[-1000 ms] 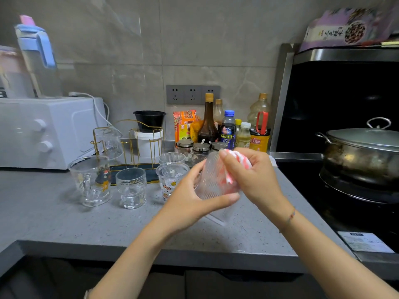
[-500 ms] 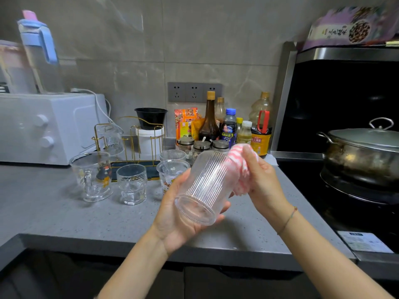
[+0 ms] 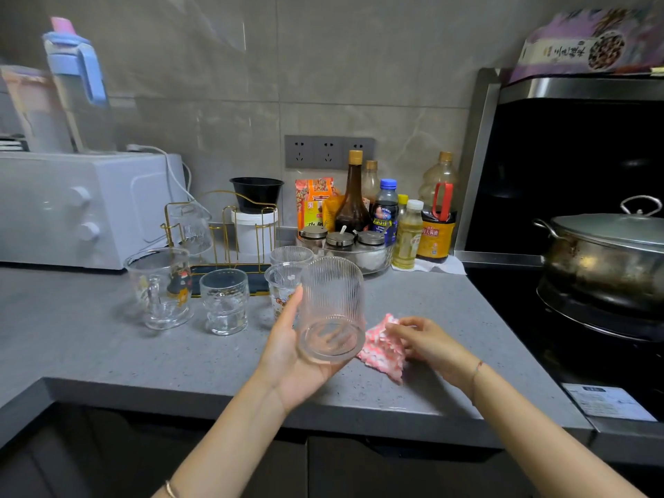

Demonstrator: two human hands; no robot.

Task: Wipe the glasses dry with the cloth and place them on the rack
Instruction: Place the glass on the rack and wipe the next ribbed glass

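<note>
In the head view, the left hand point(image 3: 287, 357) is gripping a ribbed glass point(image 3: 332, 307). The thumb is lying up the glass's left side and the fingers are curling under and behind it. The glass is hovering above the grey countertop point(image 3: 107, 354), tilting so that its thick base is facing the camera.

Just right of those fingers, the right hand point(image 3: 431, 345) is pinching a pink-and-white cloth point(image 3: 381, 354) between the thumb and bent fingers. The cloth is bunching up beside the glass's base, and whether the two are touching cannot be told.

Just beyond the left thumb tip, a printed glass point(image 3: 282, 292) and a second ribbed glass point(image 3: 291, 254) are standing on the countertop. Farther left of the left fingers are a small dimpled glass point(image 3: 224, 300) and a cartoon-printed glass mug point(image 3: 160, 285). Behind these, well beyond both hands, a gold wire rack point(image 3: 226, 224) is carrying one inverted glass point(image 3: 188, 228).
</note>
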